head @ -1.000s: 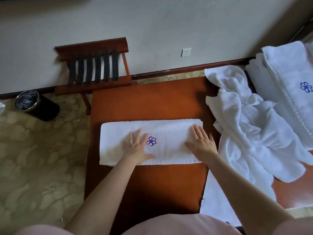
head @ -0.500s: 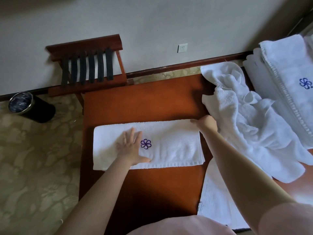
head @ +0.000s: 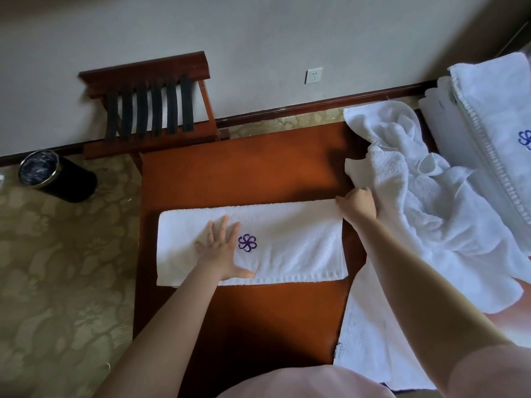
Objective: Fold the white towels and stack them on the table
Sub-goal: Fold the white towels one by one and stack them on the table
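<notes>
Head: folded towel (head: 287,239) on red-brown table (head: 244,168), patterned carpet (head: 57,282).

Left hand (head: 224,251) flat, right hand (head: 357,205) curled, pinching

1. The folded towel (head: 287,242) was white terry cloth, nubbly and matt.
2. The table (head: 244,168) was reddish wood with a smooth, faintly glossy finish.
3. The bin (head: 77,186) had a shiny metal rim and a matt black body.
4. The carpet (head: 57,282) looked soft and matt.
</notes>
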A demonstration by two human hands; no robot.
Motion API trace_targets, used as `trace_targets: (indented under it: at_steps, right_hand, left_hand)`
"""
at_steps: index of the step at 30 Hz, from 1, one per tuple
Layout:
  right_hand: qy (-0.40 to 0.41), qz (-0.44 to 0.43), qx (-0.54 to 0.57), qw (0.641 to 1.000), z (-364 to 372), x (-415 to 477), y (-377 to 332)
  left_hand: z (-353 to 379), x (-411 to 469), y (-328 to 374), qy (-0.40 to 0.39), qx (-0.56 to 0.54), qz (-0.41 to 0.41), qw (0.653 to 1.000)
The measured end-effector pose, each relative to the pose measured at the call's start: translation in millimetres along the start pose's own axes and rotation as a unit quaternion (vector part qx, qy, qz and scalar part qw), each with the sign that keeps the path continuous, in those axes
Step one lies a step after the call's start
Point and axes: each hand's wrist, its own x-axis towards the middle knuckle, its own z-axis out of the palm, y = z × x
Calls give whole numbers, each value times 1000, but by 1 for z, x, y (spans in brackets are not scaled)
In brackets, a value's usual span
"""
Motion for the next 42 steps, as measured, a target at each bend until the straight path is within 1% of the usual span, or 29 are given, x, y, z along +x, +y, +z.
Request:
trace_targets:
  at_steps: [3, 7, 11, 14, 16, 17, 20, 24, 26, 30, 33, 35, 37, 39, 40, 42]
  right_hand:
    - [-3, -1, 13, 1000, 12, -14, 4]
    - [3, -14, 68, 998, 17, -36, 14]
    - [-25, -27, 71, 997, 18, -70, 39]
    - [-68, -5, 75, 995, 20, -95, 49]
    - [-89, 9, 51, 995, 20, -106, 51]
    - [-87, 1, 25, 996, 19, -111, 52]
    - [-56, -43, -59, 996, 17, -120, 58]
    - [-39, -64, -87, 993, 14, -119, 66]
    - [-32, -48, -74, 996, 13, -116, 68]
    - [-54, -14, -42, 998, 17, -111, 68]
    - [-39, -1, 21, 999, 22, -108, 58]
    - [-32, 23, 59, 997, 26, -104, 44]
    - [-27, 52, 62, 996, 32, -101, 30]
    - [-26, 74, 35, 996, 37, -98, 22]
    - [-31, 82, 29, 996, 39, -96, 21]
    - [-44, 91, 54, 993, 40, -94, 22]
  left_hand:
    - [-1, -1, 1, -9, 4, -4, 1000]
    - [-4, -2, 3, -21, 11, -11, 1000]
    - [-5, -2, 5, -20, 21, -12, 999]
    - [-3, -4, 4, -11, 18, -4, 1000]
    - [-1, -5, 5, -8, 17, -1, 1000]
    - [0, -6, 6, -7, 19, -3, 1000]
    - [2, -5, 8, -7, 14, -5, 1000]
    - [4, -4, 7, -4, 11, -2, 1000]
    - [4, -3, 7, 0, 5, -2, 1000]
    - [6, -2, 7, 6, 7, -3, 1000]
    - [5, -3, 6, 14, -13, 7, 1000]
    - [2, -5, 3, 52, -70, 9, 996]
    - [3, -9, -7, 131, -89, -6, 987]
    - [10, -15, -24, 214, -78, -42, 973]
    - [14, -18, -34, 242, -84, -67, 964]
    - [22, -26, -55, 267, -113, -117, 950]
